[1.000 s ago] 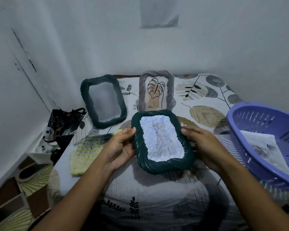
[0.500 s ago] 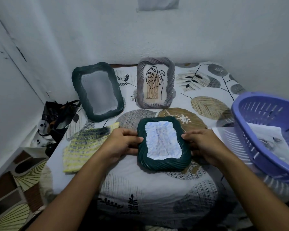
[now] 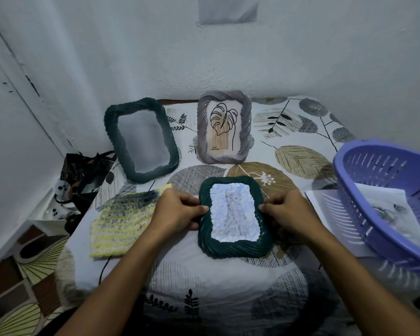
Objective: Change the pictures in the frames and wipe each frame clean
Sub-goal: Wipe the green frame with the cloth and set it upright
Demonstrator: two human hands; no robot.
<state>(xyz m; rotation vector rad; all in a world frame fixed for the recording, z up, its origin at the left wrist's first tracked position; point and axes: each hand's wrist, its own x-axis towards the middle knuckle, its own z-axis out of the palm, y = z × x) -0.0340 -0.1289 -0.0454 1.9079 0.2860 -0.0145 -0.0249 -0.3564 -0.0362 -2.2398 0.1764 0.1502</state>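
A dark green frame (image 3: pixel 233 248) with a pale bluish picture lies flat on the table in front of me. My left hand (image 3: pixel 177 209) grips its left edge and my right hand (image 3: pixel 289 210) grips its right edge. Behind it, a second dark green frame (image 3: pixel 141 139) with a blank grey pane leans at the back left. A grey frame (image 3: pixel 224 127) with a leaf drawing stands at the back centre. A yellow and grey cloth (image 3: pixel 124 226) lies just left of my left hand.
A purple plastic basket (image 3: pixel 383 190) with printed sheets (image 3: pixel 383 207) inside stands at the right, on more paper (image 3: pixel 330 209). The table wears a leaf-patterned cover (image 3: pixel 301 163) and sits in a wall corner. A dark bag (image 3: pixel 85 173) lies off the table's left edge.
The green frame came down from a tilted, raised hold to lie flat on the table. Both hands stayed on its side edges.
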